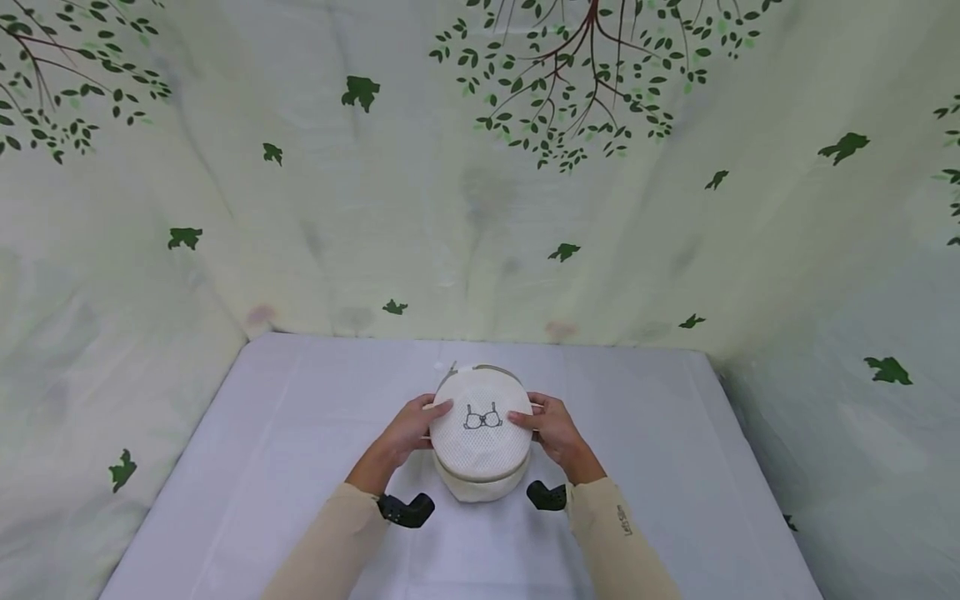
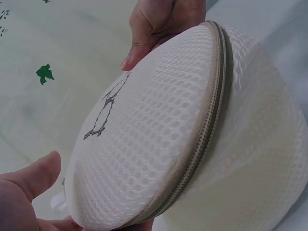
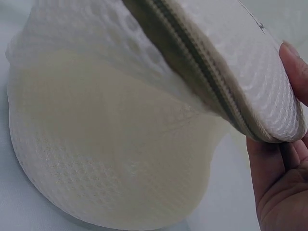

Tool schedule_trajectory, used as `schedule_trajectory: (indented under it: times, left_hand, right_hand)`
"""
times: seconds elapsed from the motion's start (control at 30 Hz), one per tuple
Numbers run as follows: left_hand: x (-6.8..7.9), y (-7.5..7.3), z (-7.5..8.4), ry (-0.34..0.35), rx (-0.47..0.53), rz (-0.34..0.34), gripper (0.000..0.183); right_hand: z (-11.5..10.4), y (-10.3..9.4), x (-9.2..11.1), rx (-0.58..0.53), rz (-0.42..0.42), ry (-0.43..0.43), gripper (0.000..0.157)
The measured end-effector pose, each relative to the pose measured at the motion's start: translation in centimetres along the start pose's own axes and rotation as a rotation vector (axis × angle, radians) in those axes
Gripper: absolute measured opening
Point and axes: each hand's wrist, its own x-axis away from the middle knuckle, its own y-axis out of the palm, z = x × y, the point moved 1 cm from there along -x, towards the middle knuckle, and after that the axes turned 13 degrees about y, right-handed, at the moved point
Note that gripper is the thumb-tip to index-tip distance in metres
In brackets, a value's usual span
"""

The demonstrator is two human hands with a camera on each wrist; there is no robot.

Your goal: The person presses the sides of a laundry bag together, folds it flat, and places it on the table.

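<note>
A round white mesh laundry bag (image 1: 482, 454) stands on the table with its top tilted toward me. A black bra drawing (image 1: 482, 417) marks the top panel. My left hand (image 1: 408, 427) grips the bag's left edge, thumb on top and fingers beneath. On the opposite edge my right hand (image 1: 555, 427) holds it the same way. In the left wrist view a beige zipper (image 2: 207, 130) runs round the rim, its teeth meshed along the part that shows. The mesh side (image 3: 110, 159) looks cream-coloured low down in the right wrist view.
A white cloth covers the table (image 1: 300, 392). Behind it hangs a pale curtain (image 1: 420, 208) printed with leafy branches and green birds. Each wrist wears a black camera, such as the left wrist's device (image 1: 407, 510).
</note>
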Motion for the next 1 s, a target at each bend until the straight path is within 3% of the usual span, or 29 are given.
schedule_trajectory:
  times: [0.3, 0.7, 1.0]
  left_hand:
    - [-0.19, 0.72, -0.59, 0.081, -0.102, 0.031, 0.056]
    - [0.40, 1.03, -0.06, 0.100, -0.159, 0.100, 0.053]
    - [0.59, 0.85, 0.19, 0.106, -0.179, 0.086, 0.054]
  right_hand:
    - [0.11, 0.00, -0.08, 0.011, -0.039, 0.007, 0.053]
    - [0.28, 0.30, -0.49, 0.049, -0.063, 0.053, 0.056]
    - [0.31, 0.31, -0.83, 0.040, -0.060, 0.048, 0.054]
